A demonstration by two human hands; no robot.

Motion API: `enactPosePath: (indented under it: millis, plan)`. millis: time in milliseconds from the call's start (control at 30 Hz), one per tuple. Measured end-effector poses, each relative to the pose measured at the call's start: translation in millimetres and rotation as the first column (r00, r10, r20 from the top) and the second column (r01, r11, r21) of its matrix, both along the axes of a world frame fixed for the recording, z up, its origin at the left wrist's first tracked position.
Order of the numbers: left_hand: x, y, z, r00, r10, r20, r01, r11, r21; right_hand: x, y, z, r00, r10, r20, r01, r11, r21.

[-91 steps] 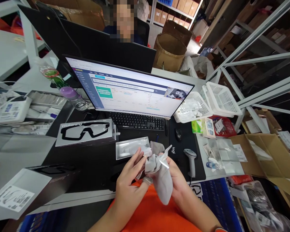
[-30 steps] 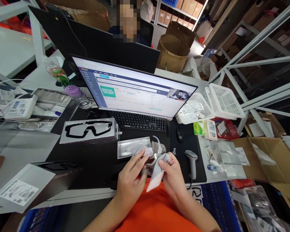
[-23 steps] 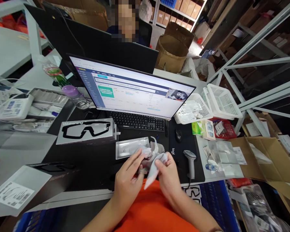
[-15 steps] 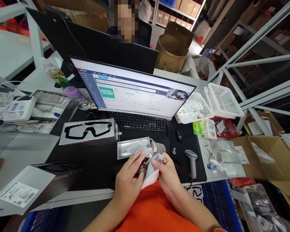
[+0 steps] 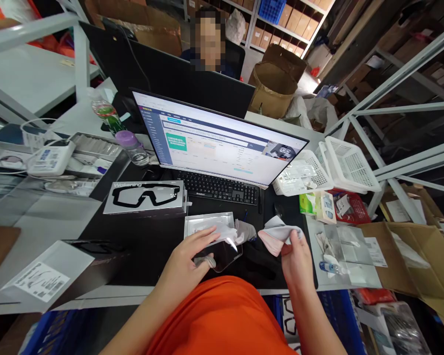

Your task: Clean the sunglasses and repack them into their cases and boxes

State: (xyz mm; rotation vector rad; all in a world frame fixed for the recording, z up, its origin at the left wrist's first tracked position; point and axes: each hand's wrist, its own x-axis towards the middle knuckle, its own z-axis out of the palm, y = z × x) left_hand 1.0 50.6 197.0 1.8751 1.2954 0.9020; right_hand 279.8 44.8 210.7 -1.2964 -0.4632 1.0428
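Left hand (image 5: 188, 256): it grips a dark lens (image 5: 227, 257), with the fingers over the upper edge and the thumb bent below; the place is on the near side of the keyboard (image 5: 222, 188).

Right hand (image 5: 298, 259): it is closed on a folded cloth (image 5: 276, 235), pinched between the thumb and the fingers, to the right of the keyboard and nearer to the wearer.

Lens in hand: it is shiny and tilted, well apart from the cloth, in front of the keyboard; a whitish soft thing lies at its upper edge, and I cannot tell if this is a wrapping.

Cloth in hand: one face is light grey, the other is pinkish, and its pointed end hangs toward the left.

Open box (image 5: 207, 220): shallow and silver, in front of the keyboard, just beyond the left fingers.

Grey pouch (image 5: 245, 231): crumpled, in front of the keyboard's right half, beside the open box.

Mouse (image 5: 277, 211): right of the keyboard, partly covered by the cloth.

Printed box (image 5: 147, 198): at the keyboard's left end, with a picture of glasses on top.

Monitor (image 5: 214, 143): directly behind the keyboard, its screen lit.
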Motion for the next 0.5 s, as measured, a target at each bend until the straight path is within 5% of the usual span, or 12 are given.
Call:
enactPosePath:
  millis: [100,200,367,500]
  plan:
    - [1.9,2.7,4.4,0.986,-0.137,-0.094,0.139,0.990,0.021,0.4,-11.0,10.9,0.974,0.127,0.189,-0.151,0.981,0.121]
    - [10.6,4.0,8.2,0.962,-0.233,-0.143,0.244,0.968,0.067,-17.9,-18.2,19.7,0.870,0.342,0.356,-0.402,0.909,0.109]
    - [18.4,2.8,6.2,0.984,-0.137,-0.117,0.159,0.967,0.199,-35.3,-16.5,27.9,0.423,0.746,0.515,-0.778,0.590,-0.216]
    - [14.0,1.5,3.5,0.997,0.002,-0.076,0.017,0.967,0.254,-23.4,-13.5,28.0,0.286,0.829,0.481,-0.840,0.459,-0.290]
